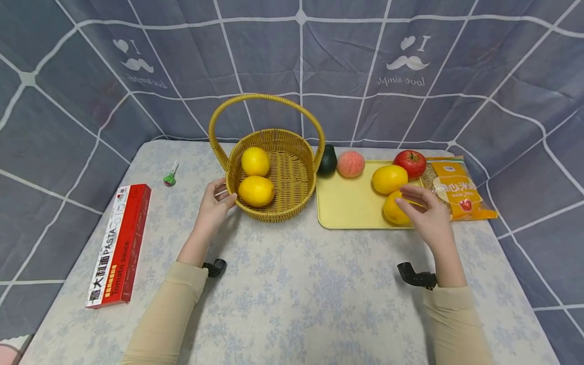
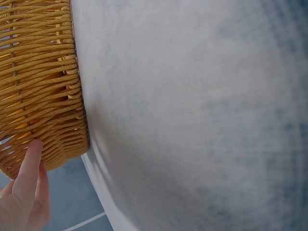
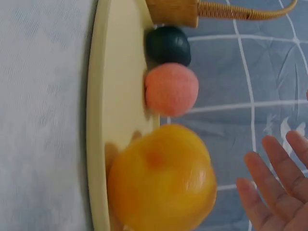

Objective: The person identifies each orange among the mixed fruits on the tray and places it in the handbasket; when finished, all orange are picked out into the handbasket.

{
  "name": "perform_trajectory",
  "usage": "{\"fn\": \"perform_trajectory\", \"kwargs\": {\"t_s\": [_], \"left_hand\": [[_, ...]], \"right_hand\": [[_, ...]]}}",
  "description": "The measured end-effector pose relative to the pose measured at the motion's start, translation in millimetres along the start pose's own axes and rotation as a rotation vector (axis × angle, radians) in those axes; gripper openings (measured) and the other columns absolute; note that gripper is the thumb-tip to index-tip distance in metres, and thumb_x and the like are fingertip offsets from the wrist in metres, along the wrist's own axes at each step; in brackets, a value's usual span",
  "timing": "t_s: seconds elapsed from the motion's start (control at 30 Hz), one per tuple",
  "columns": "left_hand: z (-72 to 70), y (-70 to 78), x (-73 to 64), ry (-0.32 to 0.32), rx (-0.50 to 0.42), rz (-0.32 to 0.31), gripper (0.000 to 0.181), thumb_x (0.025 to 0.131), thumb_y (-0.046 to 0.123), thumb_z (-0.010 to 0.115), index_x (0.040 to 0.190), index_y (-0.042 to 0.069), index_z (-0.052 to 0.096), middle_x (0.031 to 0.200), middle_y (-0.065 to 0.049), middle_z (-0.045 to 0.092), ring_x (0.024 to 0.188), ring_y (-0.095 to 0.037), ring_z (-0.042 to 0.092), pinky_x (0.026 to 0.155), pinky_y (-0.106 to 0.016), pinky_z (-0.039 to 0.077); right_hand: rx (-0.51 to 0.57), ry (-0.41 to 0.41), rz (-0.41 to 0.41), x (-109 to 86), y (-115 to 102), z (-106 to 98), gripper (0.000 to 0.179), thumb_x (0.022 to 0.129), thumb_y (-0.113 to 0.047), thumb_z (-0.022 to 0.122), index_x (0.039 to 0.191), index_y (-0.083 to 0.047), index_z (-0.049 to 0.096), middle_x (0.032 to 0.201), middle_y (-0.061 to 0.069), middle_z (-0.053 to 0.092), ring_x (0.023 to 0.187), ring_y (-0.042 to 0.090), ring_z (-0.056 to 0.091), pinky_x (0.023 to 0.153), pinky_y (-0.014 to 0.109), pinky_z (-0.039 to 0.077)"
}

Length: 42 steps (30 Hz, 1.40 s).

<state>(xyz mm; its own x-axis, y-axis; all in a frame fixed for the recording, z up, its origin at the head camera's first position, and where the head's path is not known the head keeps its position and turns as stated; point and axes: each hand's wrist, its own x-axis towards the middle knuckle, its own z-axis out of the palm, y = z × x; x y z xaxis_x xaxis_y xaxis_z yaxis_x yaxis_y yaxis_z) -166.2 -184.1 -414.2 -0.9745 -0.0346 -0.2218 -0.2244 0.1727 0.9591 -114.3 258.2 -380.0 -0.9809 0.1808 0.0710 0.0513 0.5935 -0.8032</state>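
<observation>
A wicker basket (image 1: 292,172) with a tall handle holds two smooth yellow fruits (image 1: 256,191). My left hand (image 1: 216,205) is at its left side. In the left wrist view, a fairly straight finger of that hand (image 2: 26,192) touches the woven outer wall (image 2: 43,91). To the right, my right hand (image 1: 426,213) hovers over a yellow oval fruit (image 1: 393,209) on a pale yellow tray (image 1: 349,203), fingers spread and partly covering it. The right wrist view shows this hand (image 3: 284,192) apart from the yellow fruit (image 3: 161,180). Another yellow fruit (image 1: 389,179) lies just behind.
At the tray's back edge are a dark green avocado (image 1: 327,161), a pink peach (image 1: 351,163) and a red apple (image 1: 410,163). An orange-printed food bag (image 1: 456,187) lies at the right. Toward the left are a lollipop (image 1: 170,176) and a red pasta box (image 1: 120,246).
</observation>
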Motion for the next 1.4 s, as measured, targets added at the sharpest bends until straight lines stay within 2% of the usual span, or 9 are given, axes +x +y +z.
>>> {"fn": "perform_trajectory", "kwargs": {"t_s": [0.07, 0.17, 0.3, 0.67, 0.9, 1.03, 1.23, 1.4], "left_hand": [[-0.1, 0.1, 0.0, 0.007, 0.002, -0.002, 0.062, 0.103, 0.01, 0.05, 0.156, 0.009, 0.019, 0.155, -0.018, 0.027, 0.142, -0.03, 0.036, 0.112, -0.042, 0.045], [-0.2, -0.4, 0.3, 0.013, 0.001, -0.004, 0.061, 0.103, 0.01, 0.05, 0.156, 0.009, 0.02, 0.154, -0.018, 0.028, 0.142, -0.031, 0.036, 0.112, -0.042, 0.046], [-0.6, -1.5, 1.2, 0.012, 0.008, -0.003, 0.061, 0.103, 0.01, 0.05, 0.156, 0.009, 0.02, 0.154, -0.019, 0.027, 0.141, -0.031, 0.036, 0.111, -0.042, 0.046], [0.0, -2.0, 1.7, 0.008, 0.019, -0.01, 0.062, 0.103, 0.01, 0.05, 0.156, 0.009, 0.019, 0.155, -0.018, 0.028, 0.141, -0.031, 0.037, 0.111, -0.043, 0.046], [0.6, -0.5, 1.5, 0.009, 0.012, -0.011, 0.062, 0.102, 0.01, 0.051, 0.156, 0.01, 0.02, 0.154, -0.017, 0.028, 0.14, -0.03, 0.037, 0.111, -0.043, 0.047], [0.5, 0.0, 0.7, 0.007, 0.007, -0.012, 0.062, 0.103, 0.01, 0.051, 0.156, 0.009, 0.019, 0.154, -0.018, 0.027, 0.14, -0.03, 0.037, 0.111, -0.043, 0.046], [0.7, 0.3, 1.0, 0.002, 0.012, -0.013, 0.062, 0.103, 0.01, 0.05, 0.156, 0.01, 0.019, 0.154, -0.018, 0.027, 0.141, -0.03, 0.036, 0.111, -0.043, 0.047], [0.9, 0.8, 1.3, 0.005, 0.005, -0.011, 0.062, 0.102, 0.008, 0.05, 0.156, 0.009, 0.019, 0.153, -0.018, 0.027, 0.14, -0.03, 0.037, 0.11, -0.042, 0.047]], "right_hand": [[-0.008, 0.012, 0.015, 1.4, 3, -3, 0.054, 0.095, -0.036, 0.066, 0.138, -0.006, 0.055, 0.134, 0.013, 0.059, 0.118, 0.014, 0.057, 0.106, 0.031, 0.05], [-0.031, 0.01, 0.059, 4.5, 7, -5, 0.06, 0.095, -0.039, 0.064, 0.142, -0.004, 0.05, 0.141, 0.018, 0.053, 0.129, 0.032, 0.05, 0.111, 0.051, 0.044], [-0.065, -0.001, 0.127, 9.0, 13, -6, 0.07, 0.095, -0.043, 0.064, 0.148, -0.002, 0.042, 0.149, 0.024, 0.042, 0.135, 0.043, 0.041, 0.113, 0.059, 0.038], [-0.145, -0.08, 0.266, 20.2, 25, 3, 0.085, 0.094, -0.05, 0.061, 0.153, 0.002, 0.027, 0.152, 0.03, 0.033, 0.137, 0.047, 0.032, 0.116, 0.061, 0.031], [-0.148, -0.032, 0.252, 23.5, 28, 9, 0.082, 0.093, -0.04, 0.065, 0.149, 0.009, 0.03, 0.146, 0.033, 0.038, 0.133, 0.046, 0.036, 0.116, 0.057, 0.032], [-0.144, -0.021, 0.266, 24.6, 28, 14, 0.08, 0.093, -0.04, 0.066, 0.148, 0.009, 0.033, 0.144, 0.033, 0.037, 0.133, 0.045, 0.034, 0.115, 0.056, 0.033], [-0.148, -0.091, 0.325, 23.2, 26, 23, 0.089, 0.092, -0.046, 0.065, 0.152, 0.006, 0.026, 0.148, 0.034, 0.028, 0.133, 0.046, 0.031, 0.113, 0.06, 0.033], [-0.154, -0.157, 0.334, 23.7, 25, 27, 0.096, 0.09, -0.048, 0.066, 0.155, 0.003, 0.017, 0.15, 0.034, 0.026, 0.132, 0.047, 0.032, 0.111, 0.064, 0.034]]}}
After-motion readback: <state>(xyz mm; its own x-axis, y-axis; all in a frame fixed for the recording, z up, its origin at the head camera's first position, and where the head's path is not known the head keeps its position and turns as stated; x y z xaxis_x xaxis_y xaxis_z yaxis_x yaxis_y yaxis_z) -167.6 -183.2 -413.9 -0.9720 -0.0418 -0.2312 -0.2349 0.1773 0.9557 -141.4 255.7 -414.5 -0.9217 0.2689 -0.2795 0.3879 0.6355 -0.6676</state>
